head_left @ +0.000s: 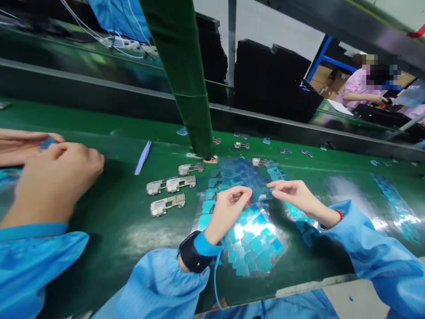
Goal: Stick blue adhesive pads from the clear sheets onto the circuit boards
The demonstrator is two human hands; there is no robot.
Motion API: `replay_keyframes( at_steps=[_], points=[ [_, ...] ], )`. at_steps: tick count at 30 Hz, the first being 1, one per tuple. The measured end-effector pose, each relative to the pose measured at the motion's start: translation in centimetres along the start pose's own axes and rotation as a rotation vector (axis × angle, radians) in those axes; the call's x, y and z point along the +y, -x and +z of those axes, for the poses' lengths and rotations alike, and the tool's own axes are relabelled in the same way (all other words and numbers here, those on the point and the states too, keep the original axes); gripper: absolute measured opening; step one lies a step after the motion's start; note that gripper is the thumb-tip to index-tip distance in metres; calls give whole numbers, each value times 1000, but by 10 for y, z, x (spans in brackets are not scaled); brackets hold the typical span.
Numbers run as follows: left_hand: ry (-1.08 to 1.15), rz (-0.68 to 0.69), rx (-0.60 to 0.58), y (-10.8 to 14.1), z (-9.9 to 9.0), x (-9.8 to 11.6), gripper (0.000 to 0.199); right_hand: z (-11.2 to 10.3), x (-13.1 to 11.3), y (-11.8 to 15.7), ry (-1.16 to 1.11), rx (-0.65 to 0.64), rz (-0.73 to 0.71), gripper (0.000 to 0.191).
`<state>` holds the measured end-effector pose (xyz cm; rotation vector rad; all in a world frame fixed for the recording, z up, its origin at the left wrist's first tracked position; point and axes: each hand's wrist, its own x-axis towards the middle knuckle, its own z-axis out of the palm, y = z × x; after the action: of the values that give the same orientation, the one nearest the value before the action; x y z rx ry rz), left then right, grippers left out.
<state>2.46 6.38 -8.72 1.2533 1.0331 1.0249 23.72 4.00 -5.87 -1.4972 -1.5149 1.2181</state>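
My left hand (230, 206) is closed in a pinch above the sheets of blue film stickers (254, 248); whatever sits between its fingertips is too small to make out. Just to its right, my right hand (297, 197) has thumb and forefinger slightly apart, pointing at the left hand, with nothing plainly visible between them. A strip of blue stickers (300, 217) passes under my right hand. Left of my hands lie several small circuit boards (168, 205) with metal shields. Another board (260, 162) rests behind the sheets.
At the left, a co-worker's hands (63, 173) hold a small blue piece. Purple tweezers (142, 158) lie on the green bench (126, 199). A green-wrapped post (186, 79) rises behind the boards. More small boards (284, 150) lie along the back. Another person (358, 88) works across, at right.
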Motion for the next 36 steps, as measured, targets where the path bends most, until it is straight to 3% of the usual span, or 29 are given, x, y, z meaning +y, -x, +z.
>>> replay_keyframes(
  at_steps=[4, 6, 9, 12, 15, 17, 20, 26, 32, 36],
  points=[
    [10, -24, 39, -4, -2, -8, 25, 3, 2, -16, 193, 85, -221, 34],
    [30, -45, 97, -8, -5, -13, 38, -2, 3, -34, 299, 191, -310, 32],
    [61, -59, 164, -12, -9, -18, 55, -11, 5, -84, 389, 330, -318, 29],
    [73, -47, 154, -14, -11, -19, 47, -8, 10, -148, 459, 414, -294, 29],
    [65, -27, 143, -15, -10, -18, 35, 6, 17, -200, 497, 383, -301, 27],
    [58, -18, 147, -15, -10, -19, 33, 14, 24, -220, 519, 332, -326, 26],
    [55, -15, 149, -15, -9, -21, 32, 17, 37, -233, 557, 240, -369, 29],
    [81, -36, 134, -14, -8, -22, 30, 1, 53, -241, 577, 46, -416, 34],
    [109, -49, 153, -16, -10, -19, 30, -8, 54, -249, 531, 43, -430, 30],
    [156, -74, 166, -18, -12, -17, 28, -16, 40, -237, 487, 98, -465, 34]
  ],
)
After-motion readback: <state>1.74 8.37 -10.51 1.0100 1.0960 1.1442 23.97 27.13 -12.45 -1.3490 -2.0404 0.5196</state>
